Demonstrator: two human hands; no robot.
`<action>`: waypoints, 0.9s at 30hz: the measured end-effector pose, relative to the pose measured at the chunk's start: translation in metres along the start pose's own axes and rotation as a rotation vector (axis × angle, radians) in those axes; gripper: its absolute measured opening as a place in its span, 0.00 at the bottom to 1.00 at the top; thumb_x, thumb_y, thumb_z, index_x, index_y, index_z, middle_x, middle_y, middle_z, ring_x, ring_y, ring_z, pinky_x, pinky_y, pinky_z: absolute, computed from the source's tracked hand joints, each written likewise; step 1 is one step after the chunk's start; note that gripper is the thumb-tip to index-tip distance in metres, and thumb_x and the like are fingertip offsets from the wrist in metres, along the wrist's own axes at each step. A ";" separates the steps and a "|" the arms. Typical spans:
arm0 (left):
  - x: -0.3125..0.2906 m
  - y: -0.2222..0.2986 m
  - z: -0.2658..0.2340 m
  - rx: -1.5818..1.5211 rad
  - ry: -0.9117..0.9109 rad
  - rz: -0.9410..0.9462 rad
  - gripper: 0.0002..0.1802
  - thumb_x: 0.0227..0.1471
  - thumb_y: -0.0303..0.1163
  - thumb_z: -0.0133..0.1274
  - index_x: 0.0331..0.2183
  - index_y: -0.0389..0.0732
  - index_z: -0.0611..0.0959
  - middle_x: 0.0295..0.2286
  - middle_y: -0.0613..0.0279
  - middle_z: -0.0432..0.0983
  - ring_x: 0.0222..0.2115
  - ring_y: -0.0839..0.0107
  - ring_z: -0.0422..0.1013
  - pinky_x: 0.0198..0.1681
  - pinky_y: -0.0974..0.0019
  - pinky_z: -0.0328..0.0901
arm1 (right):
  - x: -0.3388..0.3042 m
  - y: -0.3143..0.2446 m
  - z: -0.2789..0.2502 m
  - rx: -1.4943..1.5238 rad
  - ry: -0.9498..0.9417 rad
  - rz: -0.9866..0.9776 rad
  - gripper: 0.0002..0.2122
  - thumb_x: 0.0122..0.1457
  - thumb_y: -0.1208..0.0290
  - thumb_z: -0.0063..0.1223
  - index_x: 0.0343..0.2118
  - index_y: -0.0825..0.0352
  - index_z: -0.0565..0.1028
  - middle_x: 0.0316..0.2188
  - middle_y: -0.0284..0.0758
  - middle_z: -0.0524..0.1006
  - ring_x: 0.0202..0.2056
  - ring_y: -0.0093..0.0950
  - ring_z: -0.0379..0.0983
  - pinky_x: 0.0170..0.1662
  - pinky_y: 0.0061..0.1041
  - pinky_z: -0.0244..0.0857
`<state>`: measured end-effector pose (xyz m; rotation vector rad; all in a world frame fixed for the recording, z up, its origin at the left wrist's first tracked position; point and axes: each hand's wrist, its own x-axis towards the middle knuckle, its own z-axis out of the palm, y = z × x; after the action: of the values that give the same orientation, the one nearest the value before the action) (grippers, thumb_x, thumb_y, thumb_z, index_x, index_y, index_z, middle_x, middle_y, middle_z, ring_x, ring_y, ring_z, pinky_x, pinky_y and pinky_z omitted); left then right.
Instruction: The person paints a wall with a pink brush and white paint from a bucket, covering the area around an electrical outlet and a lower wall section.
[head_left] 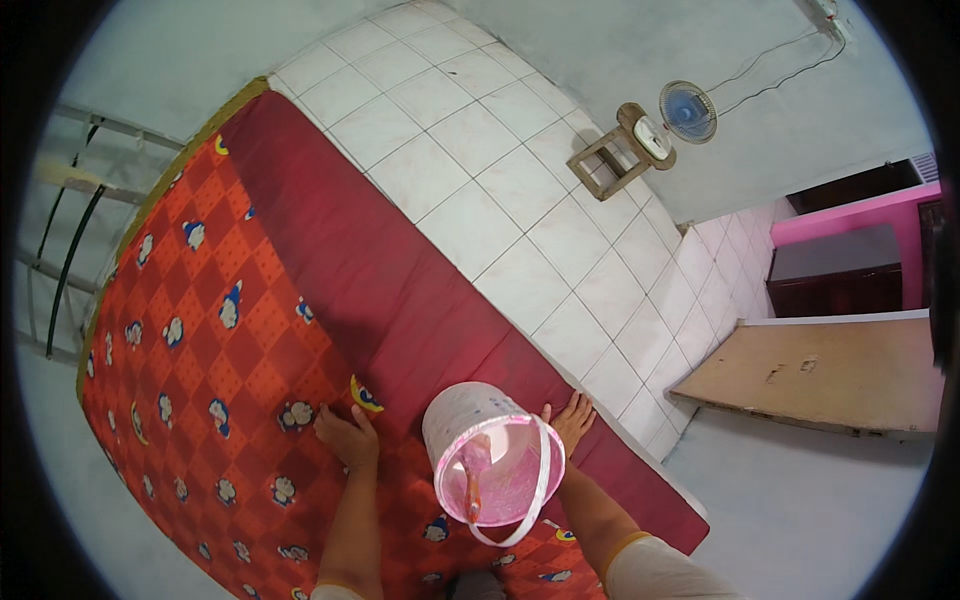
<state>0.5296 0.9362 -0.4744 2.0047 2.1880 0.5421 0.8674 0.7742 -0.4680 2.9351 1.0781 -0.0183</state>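
My left hand [349,438] rests on a red patterned sheet [262,372], thumb apart from its slightly curled fingers. Nothing shows in its grasp. My right hand [573,421] lies flat with spread fingers on the dark red mattress [455,335], close to its right edge. Between both hands is a white bucket [464,405], its inside smeared with pink paint. A paintbrush [473,490] leans in it, with pink bristles and a reddish handle. The bucket's white carrying handle [541,490] hangs over the right and near rim, beside my right wrist.
White floor tiles [480,200] run along the bed's right side. A small fan [688,112] stands by a wooden stool [612,165] near the far wall. At right is a brown wooden door [810,375]. A metal rack [75,235] leans at left.
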 end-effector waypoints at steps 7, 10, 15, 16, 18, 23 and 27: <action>-0.003 -0.011 0.010 0.050 -0.016 0.070 0.34 0.59 0.45 0.44 0.55 0.25 0.59 0.49 0.32 0.60 0.49 0.40 0.59 0.53 0.43 0.54 | 0.003 -0.002 0.009 -0.001 -0.083 -0.005 0.37 0.60 0.49 0.39 0.62 0.78 0.51 0.64 0.54 0.49 0.67 0.47 0.36 0.67 0.50 0.27; -0.005 -0.011 0.022 0.023 0.024 0.092 0.34 0.59 0.45 0.44 0.55 0.25 0.59 0.49 0.33 0.60 0.50 0.40 0.59 0.54 0.43 0.53 | 0.006 0.002 0.009 -0.019 -0.074 -0.002 0.38 0.60 0.49 0.39 0.62 0.79 0.51 0.64 0.55 0.49 0.67 0.48 0.36 0.67 0.50 0.26; -0.005 -0.011 0.024 0.030 0.087 0.086 0.34 0.60 0.45 0.44 0.55 0.25 0.61 0.49 0.35 0.62 0.49 0.41 0.59 0.55 0.43 0.53 | 0.013 0.001 0.015 -0.058 -0.138 -0.011 0.37 0.62 0.48 0.36 0.62 0.79 0.50 0.63 0.57 0.50 0.67 0.51 0.37 0.67 0.50 0.25; -0.006 -0.013 0.020 0.054 0.129 0.091 0.33 0.60 0.45 0.44 0.54 0.25 0.63 0.48 0.36 0.63 0.49 0.42 0.60 0.55 0.43 0.53 | 0.012 0.002 0.019 -0.034 -0.106 -0.050 0.38 0.61 0.48 0.36 0.63 0.79 0.49 0.63 0.58 0.50 0.67 0.53 0.36 0.67 0.52 0.26; -0.004 -0.008 0.025 0.045 0.151 0.096 0.33 0.59 0.45 0.45 0.53 0.26 0.64 0.48 0.37 0.64 0.48 0.43 0.61 0.55 0.45 0.54 | 0.020 0.004 0.027 -0.032 -0.081 -0.053 0.39 0.61 0.47 0.36 0.63 0.79 0.49 0.63 0.59 0.49 0.66 0.53 0.35 0.67 0.53 0.26; -0.013 -0.008 -0.083 -0.263 -0.273 -0.239 0.30 0.58 0.51 0.48 0.51 0.35 0.70 0.40 0.51 0.68 0.44 0.59 0.67 0.47 0.59 0.63 | 0.000 0.010 0.020 0.019 -0.238 -0.037 0.41 0.61 0.46 0.38 0.63 0.80 0.47 0.63 0.63 0.45 0.66 0.58 0.33 0.66 0.56 0.27; 0.000 0.131 -0.253 -0.780 -0.342 -0.471 0.30 0.60 0.53 0.44 0.51 0.37 0.72 0.40 0.55 0.69 0.42 0.64 0.68 0.47 0.61 0.62 | 0.006 -0.012 -0.006 0.058 -0.324 -0.024 0.41 0.61 0.45 0.38 0.63 0.79 0.46 0.64 0.62 0.43 0.66 0.57 0.33 0.66 0.55 0.28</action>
<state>0.5693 0.8988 -0.1951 1.0537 1.7509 0.7538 0.8640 0.7868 -0.4620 2.8299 1.0748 -0.5139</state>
